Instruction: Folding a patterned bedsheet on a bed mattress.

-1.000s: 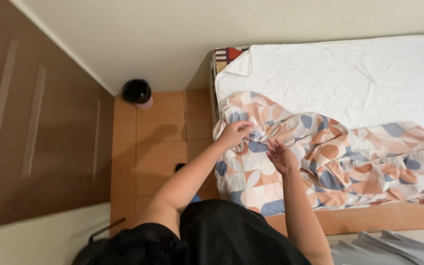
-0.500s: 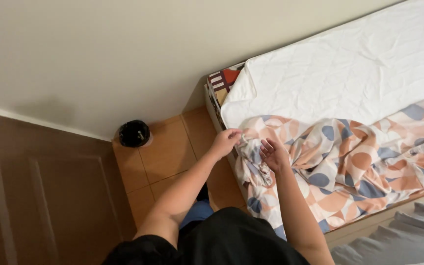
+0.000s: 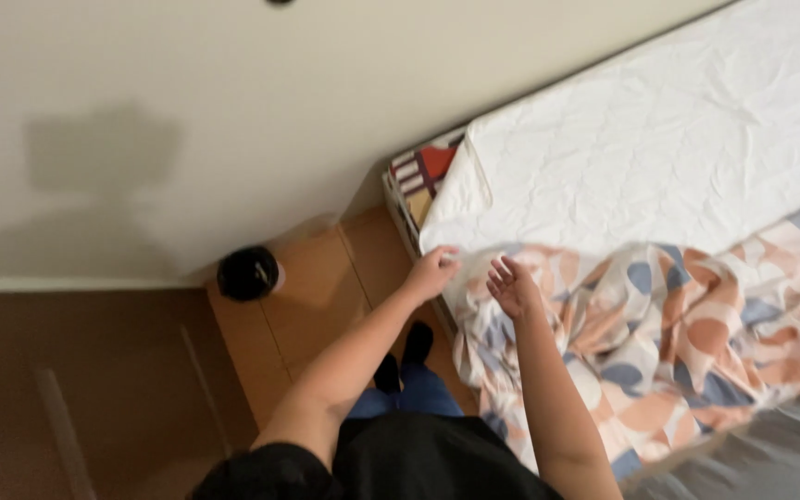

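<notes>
Patterned peach, blue and white cotton sheet: bunched over the lower half of the white quilted mattress, upper half bare. Left hand pinches the sheet's corner edge; right hand spread just above it, holding nothing.

Bare forearms, short black sleeves, black top, blue jeans, dark socks.

Patterned sheet — soft, crumpled cloth; mattress quilted.
</notes>
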